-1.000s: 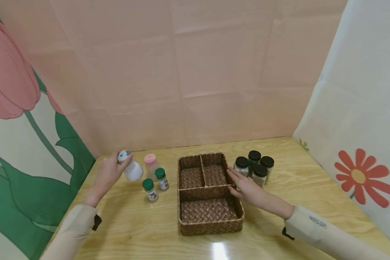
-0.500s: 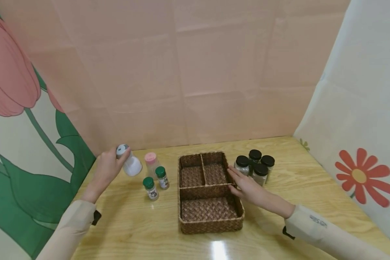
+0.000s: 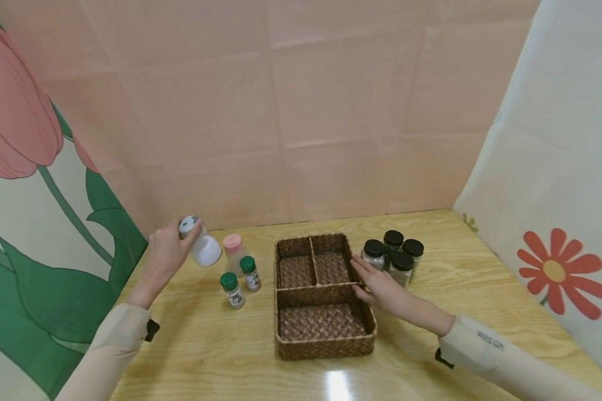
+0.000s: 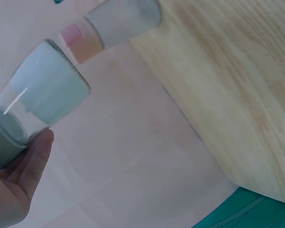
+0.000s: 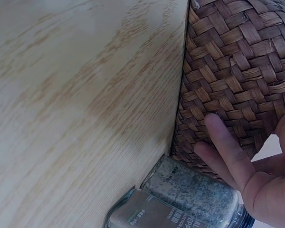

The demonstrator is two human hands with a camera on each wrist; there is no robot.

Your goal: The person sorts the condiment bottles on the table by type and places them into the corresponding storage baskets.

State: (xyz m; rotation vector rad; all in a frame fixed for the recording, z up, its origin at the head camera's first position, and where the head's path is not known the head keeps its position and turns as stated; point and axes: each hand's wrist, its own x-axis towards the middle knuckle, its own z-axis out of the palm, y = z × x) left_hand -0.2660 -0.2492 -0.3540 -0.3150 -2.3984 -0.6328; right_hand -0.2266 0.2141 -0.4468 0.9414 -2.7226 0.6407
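In the head view my left hand (image 3: 168, 250) grips a glass seasoning jar (image 3: 205, 249) by its grey cap, tilted above the table's far left. The left wrist view shows white contents in this jar (image 4: 52, 85), with fingers at the cap end. My right hand (image 3: 388, 292) rests against the right wall of a brown woven basket (image 3: 326, 352) with three compartments. In the right wrist view, its extended fingers (image 5: 230, 154) touch the basket's outer wall (image 5: 237, 61).
A pink-capped bottle (image 3: 234, 253) and two green-capped spice jars (image 3: 234, 295) stand left of the basket. Several black-capped jars (image 3: 400, 270) cluster at its right, close to my right hand. A pink cloth (image 3: 281, 139) hangs behind the wooden table (image 3: 205, 356).
My left hand has lifted the grey-capped jar slightly up and away, changing its tilt. My right hand and the basket stay in place.
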